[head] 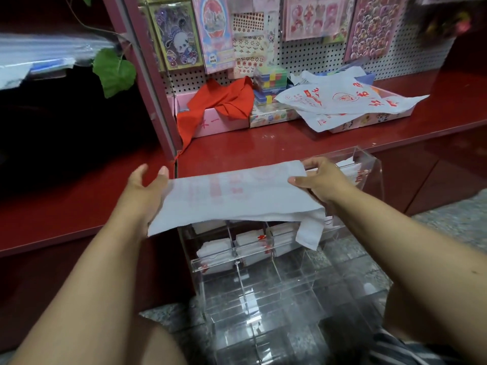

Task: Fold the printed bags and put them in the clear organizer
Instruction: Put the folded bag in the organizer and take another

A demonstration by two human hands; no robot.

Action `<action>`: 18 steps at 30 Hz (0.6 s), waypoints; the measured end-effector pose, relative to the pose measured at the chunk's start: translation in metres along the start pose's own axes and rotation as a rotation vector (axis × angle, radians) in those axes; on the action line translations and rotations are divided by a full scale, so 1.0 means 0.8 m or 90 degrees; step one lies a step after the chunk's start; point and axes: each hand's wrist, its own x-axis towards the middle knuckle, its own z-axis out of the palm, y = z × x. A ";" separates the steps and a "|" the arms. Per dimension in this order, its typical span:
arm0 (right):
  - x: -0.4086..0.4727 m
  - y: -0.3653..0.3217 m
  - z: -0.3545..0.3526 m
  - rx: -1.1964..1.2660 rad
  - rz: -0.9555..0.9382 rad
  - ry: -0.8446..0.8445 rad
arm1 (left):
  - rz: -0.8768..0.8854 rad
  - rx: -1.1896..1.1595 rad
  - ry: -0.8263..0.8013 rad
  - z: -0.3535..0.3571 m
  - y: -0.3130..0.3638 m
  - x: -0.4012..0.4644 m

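Note:
A white bag with faded red print [237, 196] is stretched flat between both hands, folded lengthwise into a long band, one handle hanging off its right end. My left hand [143, 192] holds its left end, thumb up and fingers under the sheet. My right hand [320, 181] pinches the right end, thumb on top. Directly below stands the clear organizer [263, 299], its upper compartments holding several folded white bags [216, 250]. A loose pile of unfolded printed bags [340, 101] lies on the red shelf behind.
A red cloth [224, 101] drapes over a pink box [221, 122] on the red shelf [263, 146]. Coloured blocks [271, 83] and sticker sheets on a pegboard [303, 56] stand behind. A green leaf [114, 71] hangs at left. Speckled floor lies under the organizer.

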 end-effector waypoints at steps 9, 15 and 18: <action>-0.005 0.022 0.027 0.065 -0.009 0.014 | 0.031 0.041 -0.133 -0.025 -0.017 -0.001; -0.029 0.015 0.013 -0.045 -0.047 -0.181 | -0.005 -0.005 -0.147 -0.029 -0.021 0.000; -0.032 0.023 0.009 -0.155 -0.082 -0.216 | -0.026 -0.024 -0.178 -0.034 -0.018 -0.005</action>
